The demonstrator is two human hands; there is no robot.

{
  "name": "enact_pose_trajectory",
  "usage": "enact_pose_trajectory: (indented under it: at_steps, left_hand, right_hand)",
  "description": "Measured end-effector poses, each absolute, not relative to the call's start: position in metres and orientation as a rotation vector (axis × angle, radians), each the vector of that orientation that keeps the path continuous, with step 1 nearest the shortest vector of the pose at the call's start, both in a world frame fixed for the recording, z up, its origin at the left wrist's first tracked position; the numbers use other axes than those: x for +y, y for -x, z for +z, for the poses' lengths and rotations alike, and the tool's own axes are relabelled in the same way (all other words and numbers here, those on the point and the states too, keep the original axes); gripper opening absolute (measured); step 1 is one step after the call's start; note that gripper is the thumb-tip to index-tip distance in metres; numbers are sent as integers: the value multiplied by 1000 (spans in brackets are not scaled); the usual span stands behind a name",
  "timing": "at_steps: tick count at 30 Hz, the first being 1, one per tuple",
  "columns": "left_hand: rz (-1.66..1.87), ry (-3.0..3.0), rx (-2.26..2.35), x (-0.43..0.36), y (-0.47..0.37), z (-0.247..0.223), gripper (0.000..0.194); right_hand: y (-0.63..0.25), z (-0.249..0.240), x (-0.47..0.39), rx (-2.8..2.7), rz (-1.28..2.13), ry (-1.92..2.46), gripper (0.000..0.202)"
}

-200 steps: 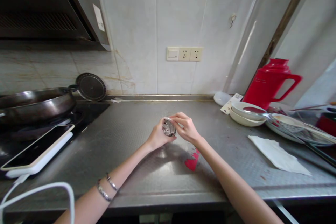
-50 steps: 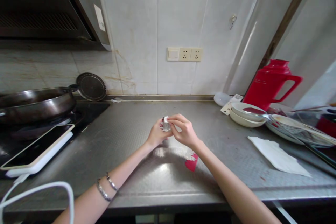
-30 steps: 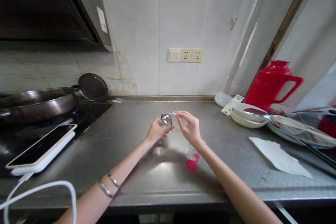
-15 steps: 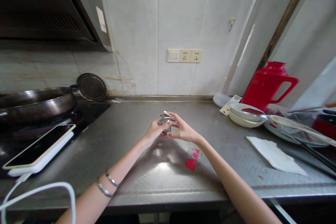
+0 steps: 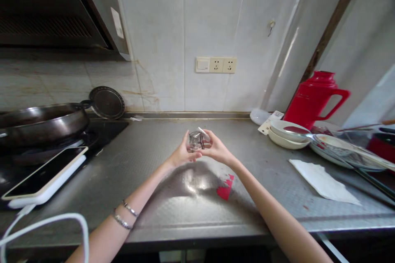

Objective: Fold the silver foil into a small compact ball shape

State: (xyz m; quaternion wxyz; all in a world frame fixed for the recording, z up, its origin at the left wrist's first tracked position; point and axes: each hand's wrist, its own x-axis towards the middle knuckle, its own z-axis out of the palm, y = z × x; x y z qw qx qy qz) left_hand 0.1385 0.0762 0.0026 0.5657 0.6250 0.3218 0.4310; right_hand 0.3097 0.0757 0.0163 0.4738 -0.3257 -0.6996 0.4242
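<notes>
Object (image 5: 195, 141), small, shiny, gripped by left hand (image 5: 181, 154) and right hand (image 5: 218, 149), white piece (image 5: 203, 132) beside it.

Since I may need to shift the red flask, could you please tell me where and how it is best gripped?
The handle looks best, gripped round its outer bar from the right: the open loop juts out on that side of the red flask, while white bowls crowd its lower left. The right hand would first need to leave the small shiny object.
</notes>
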Motion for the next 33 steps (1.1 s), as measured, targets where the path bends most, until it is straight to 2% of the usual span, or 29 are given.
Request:
enact_pose_trajectory:
  at_steps: [2,4,7,10,13,15,18,27,33]
  left_hand:
    - [1069,-1594,717,79,-137,-1,140]
    - [1121,-1699,731,80,-137,-4,136]
    - [1187,-1783,798,83,-135,-8,118]
    - [1256,-1819,836,83,-135,-9,92]
    - [1272,-1811,853,82,-137,-6,78]
    - [1277,-1768,845,81,-139,-5,77]
    - [1258,-1719,846,78,-140,-3,79]
    - [1167,-1760,867,66,-146,0,79]
    - [1218,-1703,954,70,-149,-5,79]
  right_hand:
    - [-308,17,75,-1652,1116,809,76]
    - [-306,17,74,-1648,1158,814,74]
    - [-302,15,73,-1679,1131,831,72]
    - [-302,16,72,-1689,1062,831,71]
    - [-305,20,72,-1696,1094,852,56]
    - [-307,22,73,-1670,1132,924,44]
    - [-308,20,78,-1627,1059,1026,42]
    - [-319,13,93,-1617,432,1116,31]
    - [-317,27,79,-1656,495,925,30]
